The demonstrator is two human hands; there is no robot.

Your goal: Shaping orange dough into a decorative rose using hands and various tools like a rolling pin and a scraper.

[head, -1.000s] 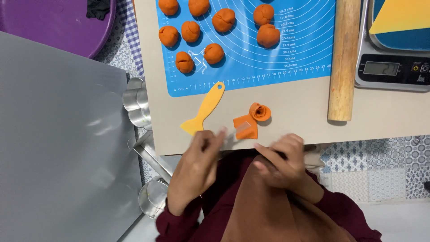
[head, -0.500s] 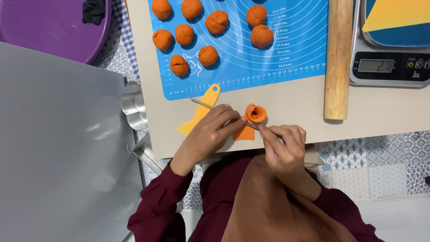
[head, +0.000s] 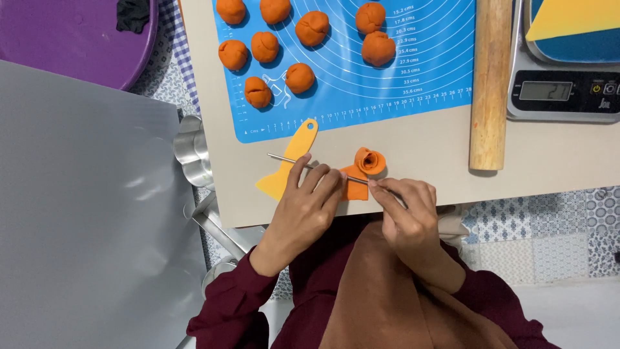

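Hands work at the near edge of the tabletop [head: 426,145]. My left hand [head: 303,203] lies flat-fingered across a thin metal rod [head: 284,158], pinning it against the flat orange dough piece [head: 354,186]. My right hand [head: 403,210] pinches the rod's other end between closed fingertips, which keeps the rod level for rolling. A rolled dough rosette [head: 370,159] sits touching the flat piece, just beyond it. A yellow scraper [head: 290,158] lies under the rod, beside my left hand. Farther off, orange dough balls [head: 298,77] rest on the blue mat [head: 413,71], with a wooden rolling pin [head: 489,84] and a scale [head: 558,90] to the right.
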